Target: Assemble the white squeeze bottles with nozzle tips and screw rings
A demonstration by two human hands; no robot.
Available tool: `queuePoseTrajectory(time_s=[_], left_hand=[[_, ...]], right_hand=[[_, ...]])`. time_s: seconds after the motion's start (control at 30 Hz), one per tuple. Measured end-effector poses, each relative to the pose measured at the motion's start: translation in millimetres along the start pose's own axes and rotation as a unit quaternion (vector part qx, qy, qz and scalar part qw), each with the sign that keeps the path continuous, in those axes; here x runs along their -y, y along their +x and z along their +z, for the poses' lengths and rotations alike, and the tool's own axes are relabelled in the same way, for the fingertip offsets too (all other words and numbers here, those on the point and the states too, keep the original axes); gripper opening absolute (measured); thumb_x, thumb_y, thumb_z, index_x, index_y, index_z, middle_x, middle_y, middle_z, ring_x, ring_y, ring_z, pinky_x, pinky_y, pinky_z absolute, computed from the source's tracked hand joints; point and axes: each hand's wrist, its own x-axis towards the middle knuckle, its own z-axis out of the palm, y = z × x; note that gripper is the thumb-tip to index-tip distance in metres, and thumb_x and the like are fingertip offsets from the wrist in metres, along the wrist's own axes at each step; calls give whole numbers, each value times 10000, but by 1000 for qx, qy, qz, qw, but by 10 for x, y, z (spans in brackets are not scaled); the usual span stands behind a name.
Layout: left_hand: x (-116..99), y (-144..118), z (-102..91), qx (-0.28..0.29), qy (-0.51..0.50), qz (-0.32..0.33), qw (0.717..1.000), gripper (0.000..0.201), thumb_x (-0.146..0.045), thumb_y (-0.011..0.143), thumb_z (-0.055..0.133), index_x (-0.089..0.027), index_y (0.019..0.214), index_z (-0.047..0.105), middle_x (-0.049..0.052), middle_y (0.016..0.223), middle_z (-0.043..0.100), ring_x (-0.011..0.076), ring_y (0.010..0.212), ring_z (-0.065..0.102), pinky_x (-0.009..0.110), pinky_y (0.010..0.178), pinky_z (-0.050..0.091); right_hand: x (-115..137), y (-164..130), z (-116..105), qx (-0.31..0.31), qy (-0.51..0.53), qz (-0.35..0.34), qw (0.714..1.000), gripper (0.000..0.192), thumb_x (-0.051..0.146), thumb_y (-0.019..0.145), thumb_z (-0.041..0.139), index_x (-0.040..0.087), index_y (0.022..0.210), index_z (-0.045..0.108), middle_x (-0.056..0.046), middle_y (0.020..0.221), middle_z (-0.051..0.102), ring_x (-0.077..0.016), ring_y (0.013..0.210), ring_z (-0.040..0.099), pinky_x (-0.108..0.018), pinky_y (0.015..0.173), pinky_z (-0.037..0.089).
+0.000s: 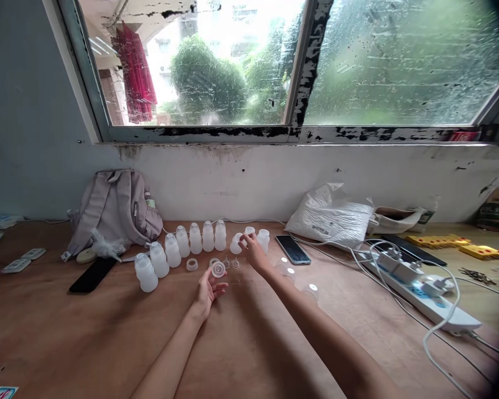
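In my left hand [208,290] is a clear collar ring with a nipple [218,269], held by thumb and fingers with its round face toward me. My right hand [253,250] reaches farther out, its fingertips closed at the side of a frosted baby bottle [235,244] without a cap. Two more uncapped bottles, one behind the hand and one to its right [263,240], stand close by. Between my hands, clear nipples [235,263] lie on the table. A loose collar ring [192,264] rests farther left. Several capped bottles [173,252] form a curved row at the left.
Clear caps [310,292] lie beside my right forearm. Behind them is a phone [293,249]. At right, a power strip [424,296] trails white cables, near a silver plastic bag [330,215]. A backpack [114,208] and a black phone [92,275] occupy the left, below the window.
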Motion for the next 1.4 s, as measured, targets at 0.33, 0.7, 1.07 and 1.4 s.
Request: queuePoseTrajectory(time_s=[0.33, 0.7, 1.07, 1.4], left_hand=[[2, -27, -5, -2, -21, 63, 998, 493, -329, 740, 591, -280, 1193, 403, 36, 1039, 596, 113, 703, 637, 191, 525, 486], [26, -42, 5, 35, -2, 60, 998, 261, -247, 675, 657, -189, 906, 549, 26, 932, 606, 124, 820, 602, 190, 638, 478], [83, -87, 92, 35, 100, 109, 988, 393, -337, 616, 700, -173, 929, 527, 19, 830, 565, 122, 740, 555, 195, 581, 444], [101, -65, 60, -4, 158, 152, 976, 324, -421, 677, 617, -151, 855, 601, 17, 753, 562, 87, 596, 497, 190, 524, 399]], right_hand=[[94, -576, -460, -52, 61, -23, 997, 211, 305, 765, 484, 197, 946, 479, -60, 911, 559, -201, 841, 540, -331, 733, 420], [27, -1047, -168, 57, 123, -42, 990, 421, 304, 728, 566, 257, 1122, 426, -83, 983, 575, -243, 872, 560, -330, 748, 444], [64, -1046, -278, 86, -100, -128, 983, 600, 135, 670, 607, 279, 1222, 422, -75, 1037, 531, -258, 955, 483, -379, 829, 376], [183, -1103, -317, 88, -104, -93, 986, 289, 209, 709, 584, 165, 979, 493, -79, 918, 551, -239, 850, 520, -358, 739, 402]])
